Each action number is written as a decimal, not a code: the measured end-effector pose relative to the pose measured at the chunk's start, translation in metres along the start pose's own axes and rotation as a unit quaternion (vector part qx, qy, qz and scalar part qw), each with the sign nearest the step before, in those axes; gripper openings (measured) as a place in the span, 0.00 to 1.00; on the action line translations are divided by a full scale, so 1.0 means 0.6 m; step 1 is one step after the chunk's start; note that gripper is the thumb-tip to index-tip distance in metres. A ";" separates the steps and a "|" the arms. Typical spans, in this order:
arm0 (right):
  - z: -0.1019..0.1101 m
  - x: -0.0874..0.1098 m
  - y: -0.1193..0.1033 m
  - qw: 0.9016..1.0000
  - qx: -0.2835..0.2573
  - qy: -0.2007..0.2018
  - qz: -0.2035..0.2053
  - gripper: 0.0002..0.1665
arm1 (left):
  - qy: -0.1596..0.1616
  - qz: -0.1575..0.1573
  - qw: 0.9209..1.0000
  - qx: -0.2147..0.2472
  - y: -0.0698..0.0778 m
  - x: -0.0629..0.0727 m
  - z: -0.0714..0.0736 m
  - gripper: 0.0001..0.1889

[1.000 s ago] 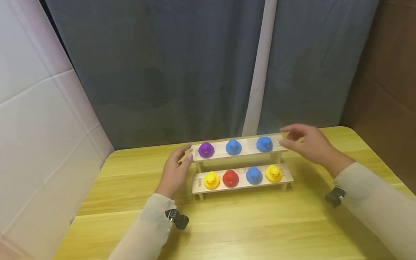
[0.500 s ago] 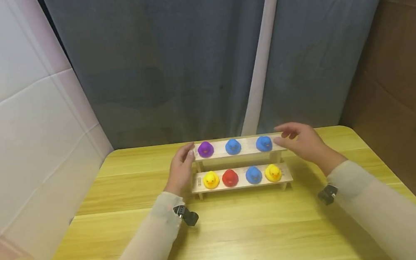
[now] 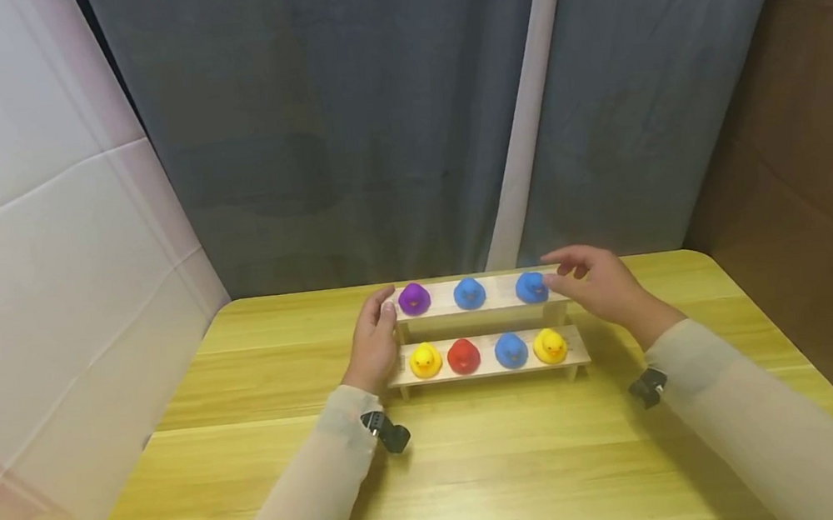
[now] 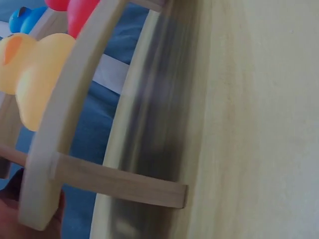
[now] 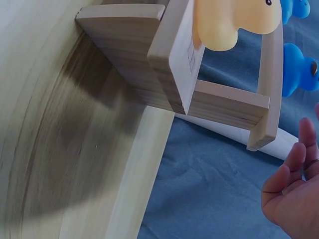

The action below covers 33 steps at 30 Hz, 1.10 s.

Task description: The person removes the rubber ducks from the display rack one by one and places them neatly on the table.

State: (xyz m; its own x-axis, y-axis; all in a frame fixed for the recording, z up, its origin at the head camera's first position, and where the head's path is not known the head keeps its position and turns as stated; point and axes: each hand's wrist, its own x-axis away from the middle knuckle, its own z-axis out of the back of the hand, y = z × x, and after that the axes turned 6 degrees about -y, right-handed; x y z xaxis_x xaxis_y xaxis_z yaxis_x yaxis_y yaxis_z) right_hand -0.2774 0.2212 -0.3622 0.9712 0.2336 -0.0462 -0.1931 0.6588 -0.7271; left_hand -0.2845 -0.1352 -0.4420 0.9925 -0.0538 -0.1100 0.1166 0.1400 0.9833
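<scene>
A two-tier wooden stand [image 3: 491, 370] bears several rubber ducks. On its upper tier sit a purple duck [image 3: 414, 299], a blue duck [image 3: 469, 293] and another blue duck [image 3: 530, 287] at the right. My left hand [image 3: 372, 344] is at the upper tier's left end, thumb and fingers around the board's edge; whether they grip it is hidden. My right hand [image 3: 603, 284] is beside the right-hand blue duck, fingers loosely bent and thumb tip close to it. In the right wrist view, the right hand's fingers [image 5: 296, 157] hold nothing.
The lower tier carries a yellow duck [image 3: 425, 360], a red duck [image 3: 463, 357], a blue duck [image 3: 511, 350] and another yellow duck [image 3: 550, 347]. The stand is near the back of the wooden table [image 3: 482, 471]. A grey curtain [image 3: 374, 130] hangs behind.
My left hand has moved right, onto the upper tier's left end. My right hand has moved left, closer to the right-hand blue duck. Stand and ducks keep their places.
</scene>
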 end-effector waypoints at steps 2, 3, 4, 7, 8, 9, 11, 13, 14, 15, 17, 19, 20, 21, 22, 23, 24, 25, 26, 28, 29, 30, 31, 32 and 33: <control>0.000 0.000 0.000 1.000 0.000 0.001 0.000 0.27 | 0.000 0.002 1.000 0.005 -0.002 0.001 -0.001 0.24; 0.000 -0.001 0.000 1.000 0.000 0.002 0.001 0.27 | -0.001 -0.001 1.000 0.007 -0.004 0.002 -0.002 0.24; 0.000 -0.001 0.000 1.000 0.001 0.003 0.002 0.27 | -0.002 -0.002 1.000 0.008 -0.005 0.002 -0.002 0.24; 0.002 -0.002 0.000 1.000 -0.001 0.005 0.007 0.27 | -0.003 -0.014 1.000 0.005 -0.008 0.003 -0.002 0.23; 0.002 -0.003 0.000 1.000 -0.001 0.005 0.009 0.26 | -0.003 -0.018 1.000 0.002 -0.009 0.003 -0.001 0.23; 0.003 -0.003 0.000 1.000 -0.001 0.005 0.010 0.26 | -0.004 -0.023 1.000 0.002 -0.010 0.002 0.000 0.23; 0.003 -0.005 -0.001 1.000 -0.001 0.005 0.010 0.26 | -0.005 -0.031 1.000 0.002 -0.012 0.001 0.001 0.22; 0.003 -0.006 -0.002 1.000 -0.002 0.003 0.011 0.26 | -0.006 -0.038 0.999 0.005 -0.013 0.000 0.002 0.22; 0.003 -0.007 -0.003 1.000 -0.002 0.001 0.012 0.26 | -0.006 -0.041 0.999 0.009 -0.014 -0.001 0.003 0.22; 0.003 -0.008 -0.004 1.000 -0.003 0.000 0.013 0.26 | -0.006 -0.042 0.999 0.012 -0.014 -0.002 0.003 0.22; 0.004 -0.010 -0.005 1.000 -0.004 -0.005 0.016 0.26 | -0.003 -0.043 0.999 0.018 -0.015 -0.003 0.002 0.22; 0.004 -0.012 -0.006 1.000 -0.003 -0.009 0.019 0.26 | 0.000 -0.043 0.999 0.027 -0.016 -0.004 0.000 0.21; 0.004 -0.013 -0.006 1.000 -0.001 -0.013 0.019 0.26 | 0.001 -0.043 0.999 0.030 -0.016 -0.005 -0.001 0.21; 0.004 -0.014 -0.006 1.000 0.002 -0.016 0.018 0.26 | 0.002 -0.042 0.999 0.033 -0.017 -0.006 -0.002 0.21; 0.004 -0.015 -0.006 1.000 0.004 -0.019 0.017 0.26 | 0.003 -0.042 0.998 0.036 -0.018 -0.007 -0.004 0.21; 0.004 -0.016 -0.006 1.000 0.007 -0.022 0.018 0.26 | 0.002 -0.041 0.998 0.039 -0.019 -0.008 -0.005 0.21; 0.003 -0.017 -0.007 1.000 0.009 -0.024 0.017 0.25 | 0.001 -0.042 0.998 0.044 -0.020 -0.009 -0.005 0.21; 0.003 -0.017 -0.007 0.999 0.010 -0.027 0.017 0.25 | 0.000 -0.042 0.998 0.047 -0.022 -0.010 -0.006 0.21; 0.003 -0.018 -0.007 0.999 0.011 -0.030 0.016 0.25 | -0.001 -0.042 0.998 0.046 -0.023 -0.011 -0.007 0.21; 0.003 -0.017 -0.009 0.999 0.012 -0.035 0.017 0.25 | -0.001 -0.042 0.998 0.046 -0.025 -0.012 -0.008 0.22; 0.004 -0.017 -0.009 0.999 0.012 -0.039 0.015 0.25 | 0.000 -0.042 0.998 0.045 -0.025 -0.012 -0.008 0.22; 0.004 -0.017 -0.009 0.999 0.012 -0.042 0.012 0.24 | 0.001 -0.043 0.998 0.042 -0.025 -0.012 -0.009 0.22; 0.004 -0.017 -0.009 0.999 0.013 -0.046 0.009 0.24 | 0.003 -0.043 0.998 0.040 -0.025 -0.012 -0.009 0.21; 0.004 -0.017 -0.010 0.999 0.013 -0.049 0.005 0.24 | 0.005 -0.043 0.998 0.037 -0.025 -0.012 -0.010 0.21; 0.004 -0.017 -0.009 0.999 0.014 -0.051 0.003 0.23 | 0.006 -0.044 0.998 0.037 -0.025 -0.012 -0.010 0.21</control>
State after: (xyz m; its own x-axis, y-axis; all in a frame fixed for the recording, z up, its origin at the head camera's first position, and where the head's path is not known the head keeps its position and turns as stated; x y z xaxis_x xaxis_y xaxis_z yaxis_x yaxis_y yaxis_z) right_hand -0.2865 0.2169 -0.3561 0.9511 0.3083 0.0212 -0.2035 0.6765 -0.7078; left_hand -0.2932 -0.1310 -0.4569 0.9791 -0.0504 -0.1970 0.2000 0.0621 0.9778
